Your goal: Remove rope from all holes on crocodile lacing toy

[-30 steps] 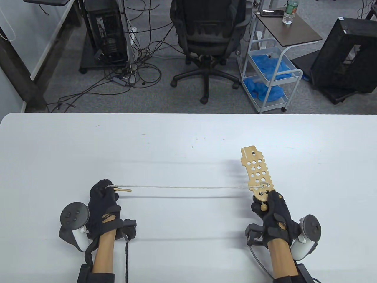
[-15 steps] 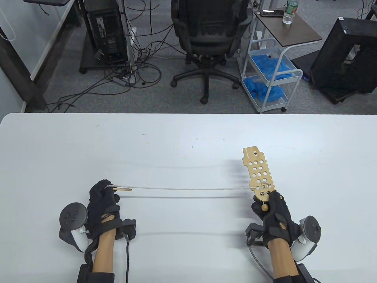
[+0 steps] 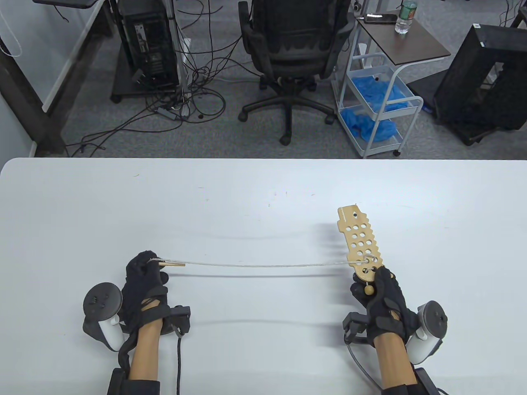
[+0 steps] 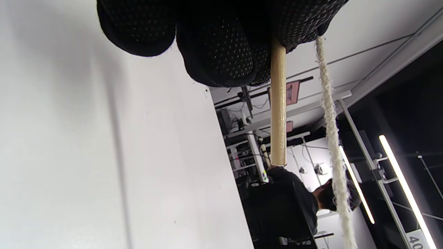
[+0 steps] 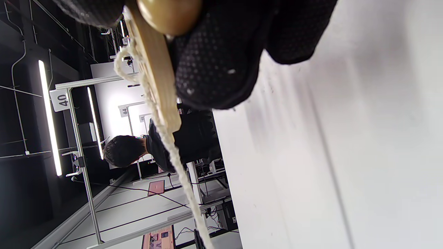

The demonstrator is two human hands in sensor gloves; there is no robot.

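A wide white table (image 3: 263, 193) fills the lower half of the overhead view, and everything is placed here relative to the wooden crocodile lacing toy (image 3: 360, 242), a pale flat board dotted with round holes, held up off the table at its right side. The right hand (image 3: 381, 294) grips the toy by its near end, fingers curled closed around the board, with a small round wooden bead (image 3: 369, 289) resting against the glove just below the last holes. From those near holes, the cream rope (image 3: 263, 264) runs almost straight out to the toy's left, sagging only slightly above the table, to the left hand (image 3: 144, 279) well apart on that side. The left hand's fingers are closed, pinching the rope's thin wooden needle (image 3: 173, 264), whose free tip points back toward the toy. Most holes look empty; the rope seems to pass through only the last few near the right hand, with a small loop there. To finish this pull well, the right hand should hold the board steady while the left draws the needle away along the line of the hole, smoothly, so the fuzzy rope does not snag. In the wrist views, background signs read "40" (image 5: 63, 100) and "44"; no brand is legible on the toy.
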